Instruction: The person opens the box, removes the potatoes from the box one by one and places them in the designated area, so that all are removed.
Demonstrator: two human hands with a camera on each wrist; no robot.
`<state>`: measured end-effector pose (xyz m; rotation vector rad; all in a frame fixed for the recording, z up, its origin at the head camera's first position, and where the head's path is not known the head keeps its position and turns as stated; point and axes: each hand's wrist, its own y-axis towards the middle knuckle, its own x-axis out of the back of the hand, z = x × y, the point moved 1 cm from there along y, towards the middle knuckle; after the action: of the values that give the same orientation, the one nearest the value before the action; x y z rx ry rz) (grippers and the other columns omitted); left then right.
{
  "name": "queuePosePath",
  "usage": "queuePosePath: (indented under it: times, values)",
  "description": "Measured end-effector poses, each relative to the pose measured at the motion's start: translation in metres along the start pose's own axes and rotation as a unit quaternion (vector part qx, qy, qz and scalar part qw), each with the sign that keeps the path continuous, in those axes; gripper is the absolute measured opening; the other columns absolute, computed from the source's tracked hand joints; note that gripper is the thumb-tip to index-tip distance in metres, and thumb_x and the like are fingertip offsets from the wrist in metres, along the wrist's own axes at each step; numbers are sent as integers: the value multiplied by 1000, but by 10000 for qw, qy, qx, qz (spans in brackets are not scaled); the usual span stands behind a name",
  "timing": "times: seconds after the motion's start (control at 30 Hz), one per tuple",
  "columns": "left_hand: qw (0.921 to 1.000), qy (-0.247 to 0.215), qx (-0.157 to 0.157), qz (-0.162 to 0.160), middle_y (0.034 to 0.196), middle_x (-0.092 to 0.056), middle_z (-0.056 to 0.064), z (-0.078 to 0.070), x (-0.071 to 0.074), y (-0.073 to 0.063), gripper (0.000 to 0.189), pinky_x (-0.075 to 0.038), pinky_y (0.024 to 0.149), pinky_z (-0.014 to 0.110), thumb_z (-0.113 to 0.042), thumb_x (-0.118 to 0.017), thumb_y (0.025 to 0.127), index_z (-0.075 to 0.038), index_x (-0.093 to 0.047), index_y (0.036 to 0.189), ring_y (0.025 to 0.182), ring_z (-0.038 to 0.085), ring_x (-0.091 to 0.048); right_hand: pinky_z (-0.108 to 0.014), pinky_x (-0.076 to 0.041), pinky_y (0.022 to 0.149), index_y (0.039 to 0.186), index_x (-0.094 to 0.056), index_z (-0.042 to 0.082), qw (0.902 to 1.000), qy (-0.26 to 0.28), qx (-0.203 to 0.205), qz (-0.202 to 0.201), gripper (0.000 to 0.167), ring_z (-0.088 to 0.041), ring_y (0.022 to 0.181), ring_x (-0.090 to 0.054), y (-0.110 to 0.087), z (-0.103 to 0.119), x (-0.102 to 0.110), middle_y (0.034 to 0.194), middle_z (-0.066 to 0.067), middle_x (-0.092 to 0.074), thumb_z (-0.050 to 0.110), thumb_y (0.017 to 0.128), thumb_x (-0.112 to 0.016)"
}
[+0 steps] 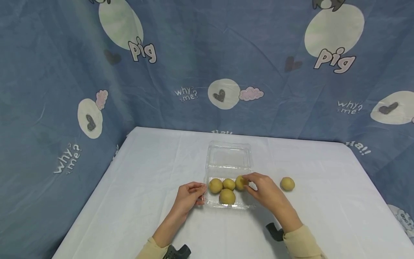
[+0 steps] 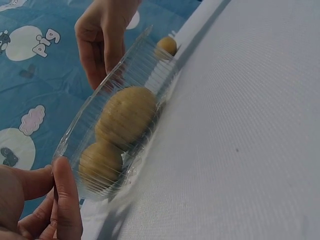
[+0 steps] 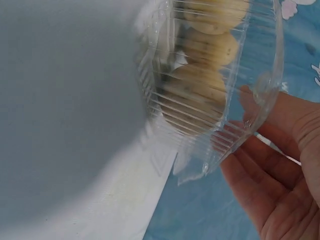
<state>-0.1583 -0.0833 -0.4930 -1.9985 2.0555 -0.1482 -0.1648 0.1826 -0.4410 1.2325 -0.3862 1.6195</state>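
Note:
A clear plastic clamshell box (image 1: 211, 201) lies on the white table with its lid (image 1: 228, 156) folded back. Several round yellow-brown potatoes sit in its base, among them a left one (image 1: 215, 185), a small middle one (image 1: 228, 184) and a front one (image 1: 227, 197). My left hand (image 1: 190, 196) pinches the box's left rim, also visible in the left wrist view. At the box's right side, my right hand (image 1: 263, 189) has thumb and fingertips around the rightmost potato (image 1: 240, 183). In the right wrist view, the fingers (image 3: 255, 175) are at the ribbed wall, partly behind plastic.
Another potato (image 1: 287, 183) lies outside the box, on the white tablecloth (image 1: 155, 169) to the right. Blue printed curtains (image 1: 194, 64) hang behind the table and along its left side. Dark wrist devices (image 1: 177, 252) are worn on both arms.

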Motion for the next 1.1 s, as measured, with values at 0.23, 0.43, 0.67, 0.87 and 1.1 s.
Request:
queuePosePath:
  times: [0.23,0.43,0.67,0.87,1.1]
  values:
    - [10000,-30,18,15,82,-65,9,0,1,0,24,-55,51,21,-6,-70,91,10,-63,107,60,10,-57,-43,-54,90,111,-67,-2,9995,-262,-87,122,33,-29,101,-65,4,1,-4,109,-12,-68,3,80,-79]
    - [10000,-32,13,39,82,-65,9,2,1,1,24,-55,51,22,-7,-70,91,10,-63,107,60,11,-58,-44,-52,93,114,-66,-3,9980,-376,-374,356,37,-32,105,-64,7,5,-6,114,-16,-66,5,80,-80]
    - [10000,-18,-22,55,79,-64,8,0,0,0,24,-55,51,21,-7,-70,91,10,-63,106,59,10,-58,-40,-55,86,110,-68,-3,9960,-502,-559,490,35,-28,96,-65,12,11,-5,104,-13,-68,3,79,-81]
    - [10000,-33,-14,79,79,-64,7,0,0,0,25,-55,51,21,-7,-70,91,10,-62,108,60,10,-58,-36,-57,78,109,-70,-2,9931,-755,-698,571,34,-25,87,-64,13,14,-6,98,-10,-63,5,78,-82]
    - [10000,24,46,19,78,-64,6,2,0,0,25,-55,51,21,-9,-71,91,8,-63,107,60,10,-58,-37,-56,79,108,-70,-1,9926,-674,-778,648,34,-25,90,-64,12,16,-9,100,-9,-62,8,78,-82]
